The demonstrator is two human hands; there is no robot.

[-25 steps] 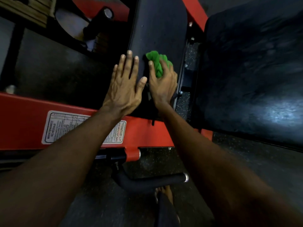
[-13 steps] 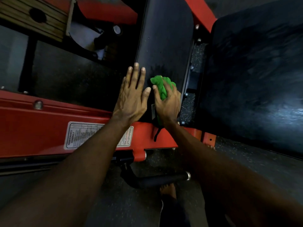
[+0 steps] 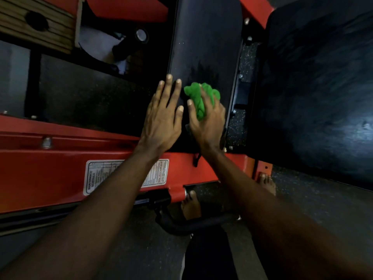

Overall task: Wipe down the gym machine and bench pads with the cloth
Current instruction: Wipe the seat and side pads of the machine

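The right hand (image 3: 207, 126) grips a bunched green cloth (image 3: 200, 100) and presses it onto the narrow black pad (image 3: 205, 43) just above the middle of the frame; the wad's long axis runs from the palm up towards the top of the frame. The left hand (image 3: 163, 118) lies flat with straight fingers on the pad's left edge, just beside the right. The pad itself runs lengthwise from the red frame (image 3: 40, 168) at lower left to the top, with a wider black pad (image 3: 314, 87) at right.

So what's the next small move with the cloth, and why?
Probably slide the green cloth up the narrow black pad: the right hand grips it near the pad's lower end, the left hand lies flat beside, and much pad remains above.
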